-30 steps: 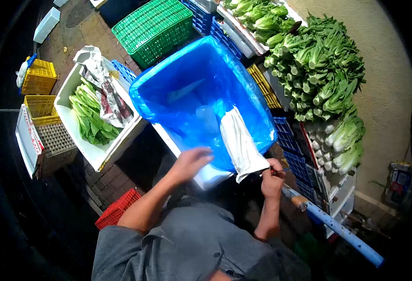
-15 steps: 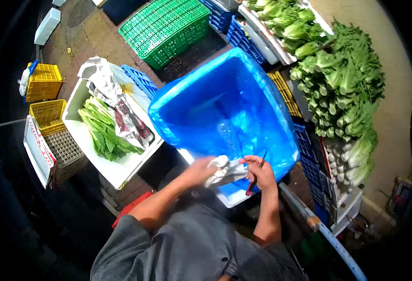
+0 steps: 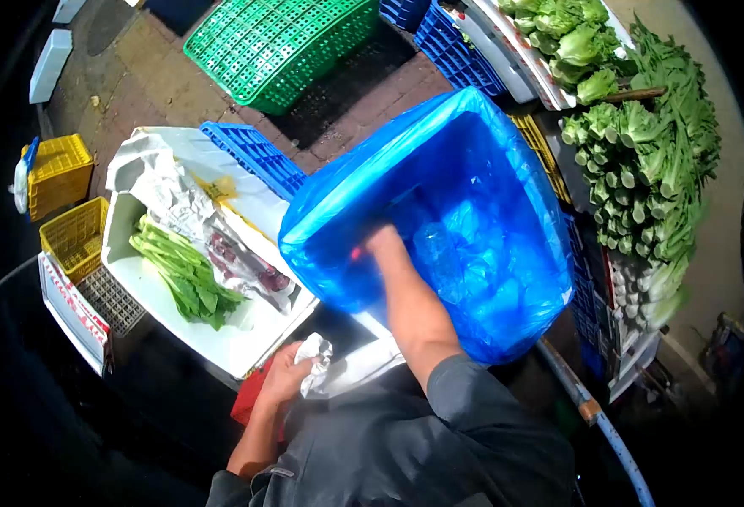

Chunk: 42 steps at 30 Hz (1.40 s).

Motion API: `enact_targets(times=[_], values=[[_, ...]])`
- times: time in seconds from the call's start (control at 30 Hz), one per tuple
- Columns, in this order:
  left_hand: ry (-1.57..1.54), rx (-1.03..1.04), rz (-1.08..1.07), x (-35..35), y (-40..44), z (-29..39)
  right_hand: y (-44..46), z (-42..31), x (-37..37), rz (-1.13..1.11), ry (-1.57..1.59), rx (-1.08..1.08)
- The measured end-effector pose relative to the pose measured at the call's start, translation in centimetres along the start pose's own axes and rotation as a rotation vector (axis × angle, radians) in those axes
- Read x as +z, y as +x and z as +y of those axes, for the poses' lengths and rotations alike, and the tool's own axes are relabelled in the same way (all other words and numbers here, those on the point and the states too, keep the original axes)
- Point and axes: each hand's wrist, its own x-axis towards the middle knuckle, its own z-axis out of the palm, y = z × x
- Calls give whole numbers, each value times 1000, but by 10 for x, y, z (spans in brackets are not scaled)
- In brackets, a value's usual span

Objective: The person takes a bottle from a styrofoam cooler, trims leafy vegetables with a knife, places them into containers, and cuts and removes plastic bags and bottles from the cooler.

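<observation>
Right hand (image 3: 378, 240) blurred inside glossy blue liner (image 3: 511, 275): grip we cannot tell. Left hand (image 3: 283, 378) clasps crumpled white wad (image 3: 316, 359)

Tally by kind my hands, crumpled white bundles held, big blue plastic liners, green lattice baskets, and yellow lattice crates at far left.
Bare left hand and bare right hand: 2
Crumpled white bundle: 1
Big blue plastic liner: 1
Green lattice plastic basket: 1
Yellow lattice plastic crates, far left: 2
Total: 7

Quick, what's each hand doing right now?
Left hand: closed, holding a crumpled white wad.
Right hand: inside the blue liner, something red by its fingers; too blurred to tell its grip.
</observation>
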Motion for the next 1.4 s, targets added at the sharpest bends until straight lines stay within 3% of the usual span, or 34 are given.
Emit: enact_targets(times=[0.23, 0.43, 0.47, 0.53, 0.67, 0.73, 0.8, 0.93, 1.0, 1.03, 1.13, 1.2, 1.23, 1.27, 1.37, 1.4], values=[[-42, 46, -8, -4, 20, 16, -4, 5, -38, 14, 781, 339], [-24, 49, -11, -12, 25, 16, -30, 4, -57, 232, 1259, 409], [-31, 38, -21, -11, 25, 18, -33, 3, -46, 260, 1615, 533], [-48, 23, -39, -7, 23, 25, -37, 0, -34, 552, 2847, 1105], [6, 95, -102, -2, 19, 38, -95, 1, -62, 813, 2451, 1346], [26, 93, -104, -3, 22, 39, -127, 13, -89, 790, 2220, 1524], [43, 113, -139, 1, 22, 46, -160, 20, -129, 861, 2099, 1354], [108, 103, -214, 18, 24, 61, -192, 27, -201, 710, 2011, 1130], [112, 153, -272, 25, 28, 57, -197, 25, -274, 669, 2124, 1168], [178, 185, -273, 32, 24, 62, -199, 33, -276, 694, 2119, 1178], [367, 268, -273, 57, 22, 71, -203, 32, -288, 452, 2075, 1282], [483, 532, -156, 71, 35, 53, -220, 17, -317, 551, 2125, 1296], [557, 414, -184, 78, 30, 66, -228, 21, -299, 551, 2209, 1250], [569, 530, -208, 92, 23, 76, -235, 26, -282, 543, 2298, 1197], [654, 656, -107, 115, 22, 57, -255, -14, -374, 604, 2225, 956], [590, 653, -154, 121, 10, 57, -273, -10, -376, 700, 2251, 705]])
